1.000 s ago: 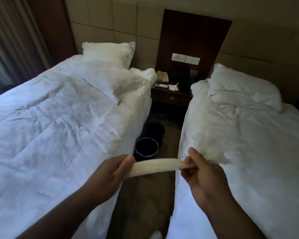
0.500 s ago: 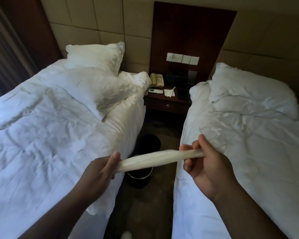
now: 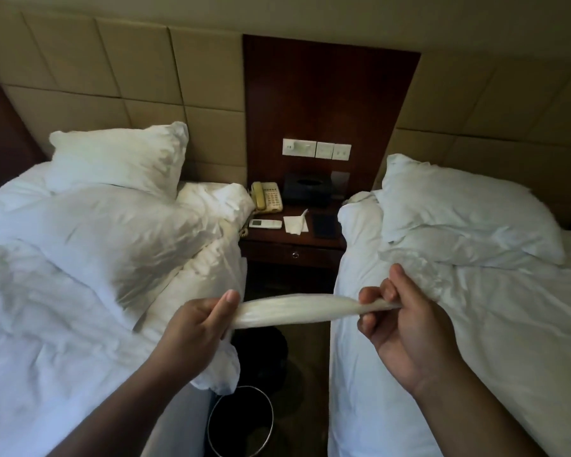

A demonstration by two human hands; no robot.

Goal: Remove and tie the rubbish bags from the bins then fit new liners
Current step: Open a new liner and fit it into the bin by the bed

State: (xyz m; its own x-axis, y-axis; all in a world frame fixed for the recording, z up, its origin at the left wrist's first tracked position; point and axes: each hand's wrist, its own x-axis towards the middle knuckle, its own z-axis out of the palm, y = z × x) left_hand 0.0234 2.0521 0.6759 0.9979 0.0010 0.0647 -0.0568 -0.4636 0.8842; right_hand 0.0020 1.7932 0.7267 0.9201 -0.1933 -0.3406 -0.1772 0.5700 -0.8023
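Both of your hands pinch one folded bin liner (image 3: pixel 290 310): left hand (image 3: pixel 195 328) on its left end, right hand (image 3: pixel 399 321) on its right. It stretches left-right between the beds, above the near bin (image 3: pixel 241 420).

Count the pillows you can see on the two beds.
2. One pillow lies at the head of the left bed; the other pillow at the head of the right bed. Bedding may hide more.
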